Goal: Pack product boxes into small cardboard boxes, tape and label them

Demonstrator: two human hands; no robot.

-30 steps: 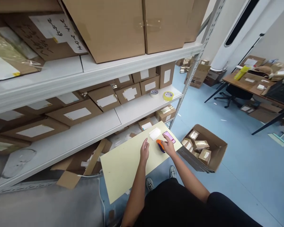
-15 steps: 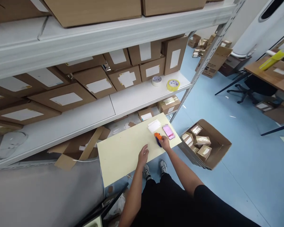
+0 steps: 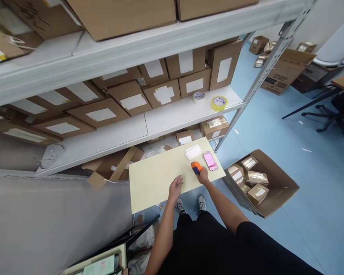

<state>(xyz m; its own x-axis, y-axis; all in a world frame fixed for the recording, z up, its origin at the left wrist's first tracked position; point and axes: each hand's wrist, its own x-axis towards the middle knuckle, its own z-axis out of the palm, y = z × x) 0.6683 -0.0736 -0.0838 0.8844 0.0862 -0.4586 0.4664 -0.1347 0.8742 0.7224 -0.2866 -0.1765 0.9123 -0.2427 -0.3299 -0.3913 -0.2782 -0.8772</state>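
My right hand [image 3: 202,177] is closed around an orange and dark blue tape dispenser [image 3: 197,167] at the right part of a pale yellow board [image 3: 154,179]. My left hand [image 3: 176,186] hovers at the board's near edge, to the left of the dispenser. Its fingers are loosely bent and apart, with nothing in them. Beyond the dispenser lie white paper slips [image 3: 193,152]. A pink phone-like item [image 3: 210,161], partly blurred, lies to the right of the dispenser.
A large open carton [image 3: 281,191] holding several small taped boxes stands on the floor at right. Behind the board, a metal shelf [image 3: 172,116] carries labelled cartons [image 3: 160,93], a white tape roll [image 3: 198,97] and a yellow tape roll [image 3: 219,103]. A slotted shelf post [image 3: 260,76] rises at right.
The tape dispenser has turned in my right hand, so more of its orange body shows. My left hand stays near the board's edge. The whole view has shifted slightly.
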